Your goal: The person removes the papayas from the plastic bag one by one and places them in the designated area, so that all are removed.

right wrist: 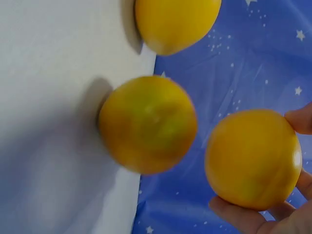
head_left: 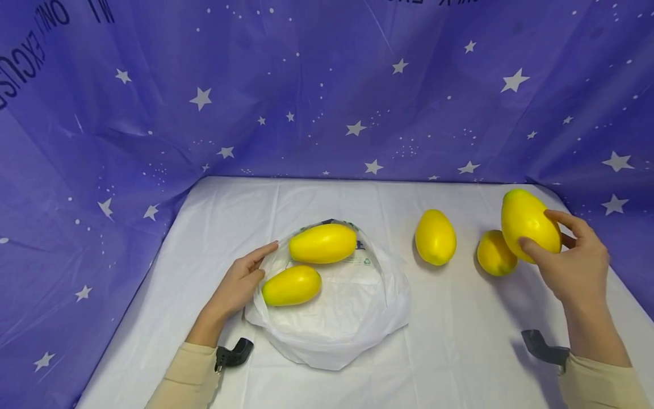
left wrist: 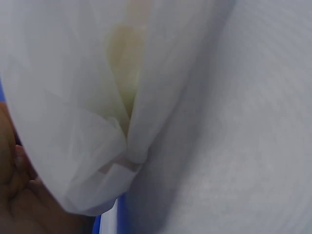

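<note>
My right hand holds a smooth yellow fruit with a green tip, shaped like a papaya, raised over the right side of the table. Thumb and fingers grip its sides in the right wrist view. At the left, my left hand pinches the rim of a white plastic bag, which lies with its mouth spread wide. Inside are two more papayas, one farther back and one nearer my left hand. Up close in the left wrist view, the bag's film covers part of that hand.
Two other papayas stand on the white-covered table, one right of the bag and one partly behind the held fruit. A blue star-patterned sheet hangs behind and beside the table. Dark mounts sit at both wrists.
</note>
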`<state>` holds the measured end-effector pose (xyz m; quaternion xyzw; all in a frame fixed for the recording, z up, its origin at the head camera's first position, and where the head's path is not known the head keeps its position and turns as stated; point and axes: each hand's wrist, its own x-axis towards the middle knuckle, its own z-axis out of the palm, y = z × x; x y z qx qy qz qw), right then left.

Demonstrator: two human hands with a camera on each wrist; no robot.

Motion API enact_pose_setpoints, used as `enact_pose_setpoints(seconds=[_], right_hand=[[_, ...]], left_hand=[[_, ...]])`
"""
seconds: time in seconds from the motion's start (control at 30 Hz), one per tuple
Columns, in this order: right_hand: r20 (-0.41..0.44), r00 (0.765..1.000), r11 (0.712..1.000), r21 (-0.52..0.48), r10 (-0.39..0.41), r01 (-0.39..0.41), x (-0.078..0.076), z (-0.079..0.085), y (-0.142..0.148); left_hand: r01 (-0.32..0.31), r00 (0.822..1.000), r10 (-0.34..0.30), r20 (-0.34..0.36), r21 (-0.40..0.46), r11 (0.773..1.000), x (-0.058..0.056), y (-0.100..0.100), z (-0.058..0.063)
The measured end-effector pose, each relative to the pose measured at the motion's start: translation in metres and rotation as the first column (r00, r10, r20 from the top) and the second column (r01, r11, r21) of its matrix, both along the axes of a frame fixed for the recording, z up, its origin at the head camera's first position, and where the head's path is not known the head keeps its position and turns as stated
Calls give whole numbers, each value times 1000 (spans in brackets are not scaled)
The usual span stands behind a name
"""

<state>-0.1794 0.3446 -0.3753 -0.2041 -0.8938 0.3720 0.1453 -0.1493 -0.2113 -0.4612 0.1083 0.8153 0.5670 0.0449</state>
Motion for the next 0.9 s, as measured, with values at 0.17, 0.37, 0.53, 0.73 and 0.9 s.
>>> enact_pose_setpoints(seconds=[0.17, 0.37, 0.53, 0.73, 0.9], right_hand=[[45, 998, 999, 19, -46, 45, -1, -7, 13], [127, 990, 998, 21, -66, 64, -3, -19, 33], [169, 983, 997, 30, -75, 71, -6, -31, 46], [233, 968, 996, 8, -91, 91, -8, -40, 53], [240, 967, 996, 5, -82, 83, -9, -42, 56]], left_hand=[[-2, 1000, 2, 2, -8, 1000, 0, 0, 0], [2, 1000, -2, -3, -4, 1000, 0, 0, -1], [4, 1000, -4, -1, 5, 1000, -1, 0, -1], [3, 1000, -3, 7, 11, 1000, -1, 1, 0], [-1, 1000, 1, 15, 5, 1000, 1, 3, 6]])
